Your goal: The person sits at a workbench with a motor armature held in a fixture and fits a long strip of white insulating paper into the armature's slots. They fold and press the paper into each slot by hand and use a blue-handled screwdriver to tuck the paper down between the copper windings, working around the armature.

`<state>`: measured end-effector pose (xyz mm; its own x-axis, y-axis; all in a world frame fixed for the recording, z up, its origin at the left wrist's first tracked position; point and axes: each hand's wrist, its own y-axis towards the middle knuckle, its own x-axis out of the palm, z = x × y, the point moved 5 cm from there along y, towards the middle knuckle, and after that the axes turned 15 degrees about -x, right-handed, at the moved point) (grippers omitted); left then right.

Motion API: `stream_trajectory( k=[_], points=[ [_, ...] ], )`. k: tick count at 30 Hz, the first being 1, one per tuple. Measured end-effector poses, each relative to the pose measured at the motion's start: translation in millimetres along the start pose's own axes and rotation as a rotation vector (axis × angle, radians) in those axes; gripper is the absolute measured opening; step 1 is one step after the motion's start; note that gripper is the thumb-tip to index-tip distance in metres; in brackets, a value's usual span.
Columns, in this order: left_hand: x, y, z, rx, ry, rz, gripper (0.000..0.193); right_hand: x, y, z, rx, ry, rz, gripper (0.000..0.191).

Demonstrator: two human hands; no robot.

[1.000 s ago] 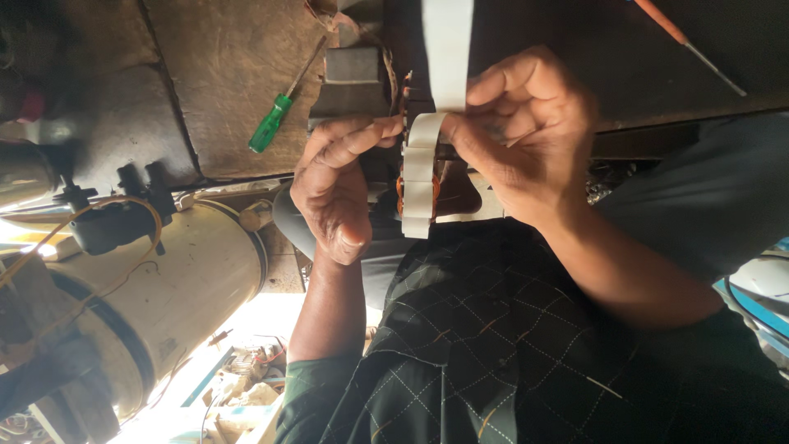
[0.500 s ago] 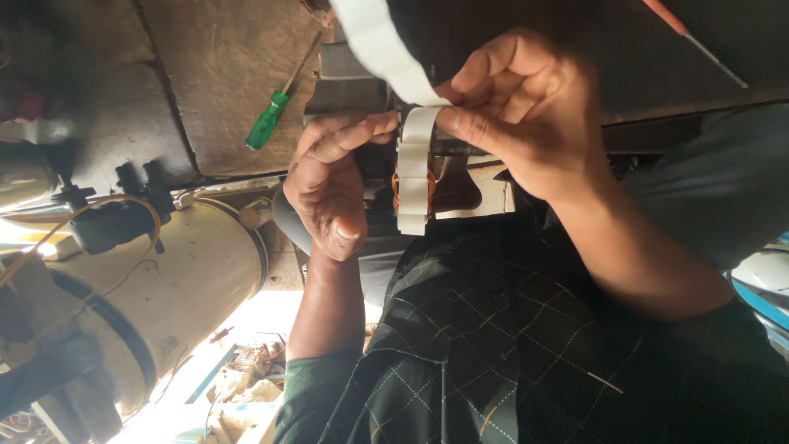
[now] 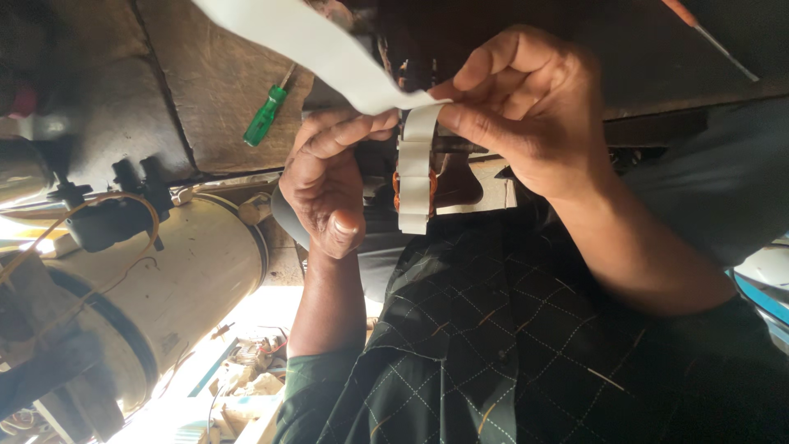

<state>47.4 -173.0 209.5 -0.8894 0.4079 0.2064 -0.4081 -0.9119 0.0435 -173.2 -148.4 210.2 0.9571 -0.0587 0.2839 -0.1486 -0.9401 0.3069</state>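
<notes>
Both hands meet at a small copper-wound coil (image 3: pixel 401 182) held over my lap. A white paper-like strip (image 3: pixel 416 177) is wrapped down its front in folds, and its free length (image 3: pixel 304 41) runs off to the upper left. My left hand (image 3: pixel 329 185) grips the coil from the left, thumb pointing down and fingertips pressing on the strip at the coil's top. From the right, my right hand (image 3: pixel 526 115) pinches the strip at the same spot between thumb and forefinger. The back of the coil is hidden behind my hands.
A green-handled screwdriver (image 3: pixel 265 115) lies on the brown floor mat (image 3: pixel 209 90) at upper left. An orange-handled screwdriver (image 3: pixel 707 37) lies at upper right. A large cream cylinder (image 3: pixel 164 279) with a black fitting (image 3: pixel 115 214) and thin wires stands at left. Small clutter lies at the bottom left.
The free length of the strip has swung from straight up to the upper left. Both hands have stayed on the coil, and the fold at its top is pulled tighter.
</notes>
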Motion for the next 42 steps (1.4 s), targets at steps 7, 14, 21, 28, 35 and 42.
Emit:
stream_trajectory(
  k=[7,14,21,28,35,42],
  points=[
    [-1,0,0,0.000,-0.011,-0.013,0.079,2,-2,2,-0.170,-0.086,-0.068,0.025],
    [0,2,-2,-0.025,-0.053,-0.016,0.080,-3,0,-4,-0.240,-0.196,-0.146,0.021],
    [0,2,-2,-0.022,-0.057,0.002,0.080,-8,13,-13,-0.203,-0.359,-0.240,0.017],
    [0,2,-2,-0.035,-0.066,0.000,0.081,-6,27,-16,-0.271,-0.263,-0.396,0.009],
    [-2,2,1,-0.047,-0.075,-0.011,0.082,-13,25,-7,-0.145,-0.180,-0.330,0.013],
    [-2,2,3,-0.062,-0.076,-0.022,0.083,7,49,-19,-0.300,-0.417,-0.569,0.019]
  ],
)
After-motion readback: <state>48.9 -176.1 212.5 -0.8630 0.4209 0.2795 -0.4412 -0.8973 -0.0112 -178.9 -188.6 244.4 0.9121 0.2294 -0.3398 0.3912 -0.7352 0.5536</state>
